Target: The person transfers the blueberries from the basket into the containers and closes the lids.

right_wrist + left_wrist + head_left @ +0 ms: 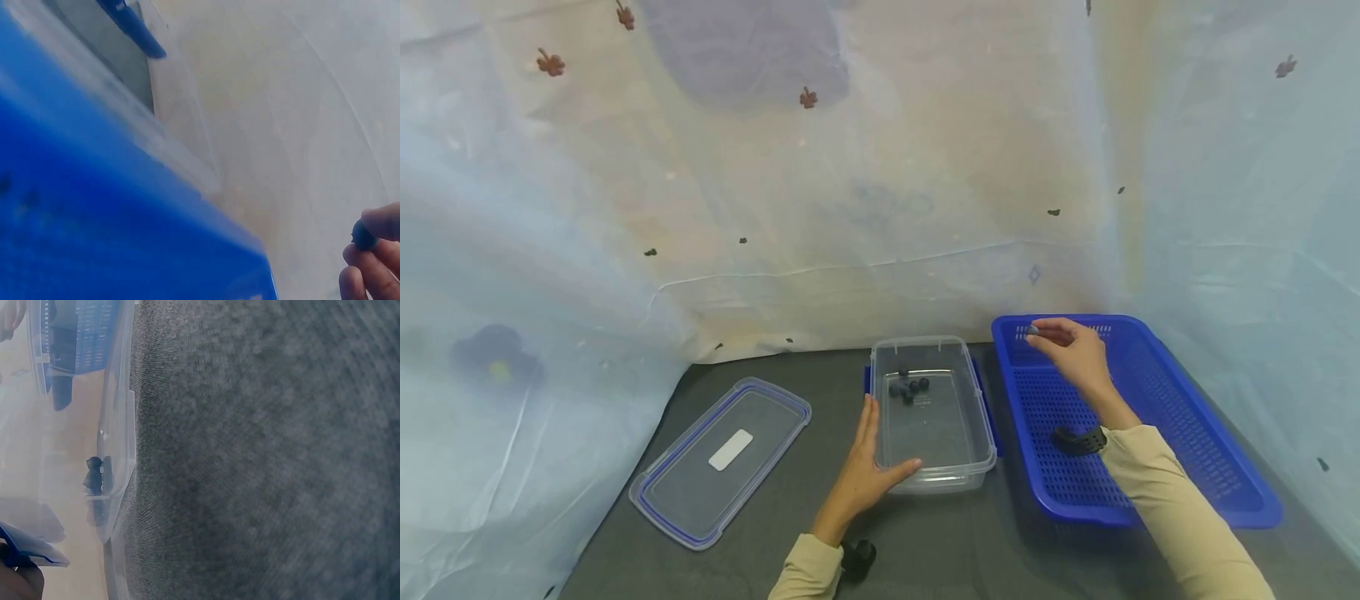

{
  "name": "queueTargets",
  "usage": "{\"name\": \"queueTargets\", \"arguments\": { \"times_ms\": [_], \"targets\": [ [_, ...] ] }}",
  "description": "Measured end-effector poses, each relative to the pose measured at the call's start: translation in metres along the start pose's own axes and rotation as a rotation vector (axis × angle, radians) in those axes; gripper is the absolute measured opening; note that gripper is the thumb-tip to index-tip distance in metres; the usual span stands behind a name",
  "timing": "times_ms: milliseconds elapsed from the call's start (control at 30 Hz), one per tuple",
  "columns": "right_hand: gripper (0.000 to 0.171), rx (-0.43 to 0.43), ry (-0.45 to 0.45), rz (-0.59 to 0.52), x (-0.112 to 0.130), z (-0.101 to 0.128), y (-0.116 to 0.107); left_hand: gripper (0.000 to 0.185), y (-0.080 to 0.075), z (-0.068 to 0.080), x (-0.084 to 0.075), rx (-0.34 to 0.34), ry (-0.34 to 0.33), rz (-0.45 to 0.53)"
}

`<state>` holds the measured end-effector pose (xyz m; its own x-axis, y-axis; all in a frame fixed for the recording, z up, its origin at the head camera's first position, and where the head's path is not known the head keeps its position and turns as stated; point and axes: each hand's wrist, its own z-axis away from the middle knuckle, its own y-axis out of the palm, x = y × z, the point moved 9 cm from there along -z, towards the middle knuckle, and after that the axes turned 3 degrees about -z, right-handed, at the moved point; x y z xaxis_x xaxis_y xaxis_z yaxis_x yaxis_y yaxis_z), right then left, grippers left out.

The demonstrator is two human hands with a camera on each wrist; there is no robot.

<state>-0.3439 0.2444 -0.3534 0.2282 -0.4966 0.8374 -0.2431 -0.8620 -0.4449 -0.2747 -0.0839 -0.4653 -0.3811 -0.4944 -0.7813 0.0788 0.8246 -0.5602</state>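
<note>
1. The right hand [1078,354] hovered over the far left corner of the blue perforated plastic basket [1195,433], its grip pinching a small dark round berry [1032,330] between thumb and fingertips.
2. In the right wrist view that berry [363,236] sat pressed between the fingertips [369,269], above the blue basket's rim [94,206].
3. The blue basket lay along the right side of the dark grey table [940,542], reaching from near its far edge toward the near edge.
4. The clear rectangular plastic container [931,412] stood just beside the basket's left wall, toward the far edge of the table.
5. A handful of dark berries [908,387] lay clustered in the far half of the container; the left wrist view showed them [94,475] through its clear wall.
6. The left hand [865,475] rested with fingers spread straight along the container's near left corner, thumb against its near wall, holding nothing.
7. The clear flat lid with a blue rim and white label [722,458] lay on the table well to the left of the container, apart from both hands.
</note>
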Motion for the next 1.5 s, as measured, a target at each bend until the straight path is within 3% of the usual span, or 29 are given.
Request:
{"name": "queueTargets", "arguments": {
  "times_ms": [400, 667, 1133, 1500],
  "targets": [
    [0.033, 0.06, -0.07, -0.01, 0.017, -0.001, 0.044, 0.112, 0.0, -0.001, -0.002, 0.006, -0.007, -0.003],
    [0.027, 0.071, -0.157, -0.023, 0.044, -0.006, 0.075, 0.111, -0.003, -0.001, -0.003, -0.01, 0.001, -0.002],
    [0.027, 0.126, -0.179, -0.087, 0.062, -0.016, 0.129, 0.111, 0.0, 0.0, -0.002, 0.006, -0.006, 0.01],
    [0.025, 0.146, -0.107, -0.095, 0.056, -0.023, 0.161, 0.111, 0.0, 0.0, -0.001, 0.007, -0.007, 0.008]
  ]
}}
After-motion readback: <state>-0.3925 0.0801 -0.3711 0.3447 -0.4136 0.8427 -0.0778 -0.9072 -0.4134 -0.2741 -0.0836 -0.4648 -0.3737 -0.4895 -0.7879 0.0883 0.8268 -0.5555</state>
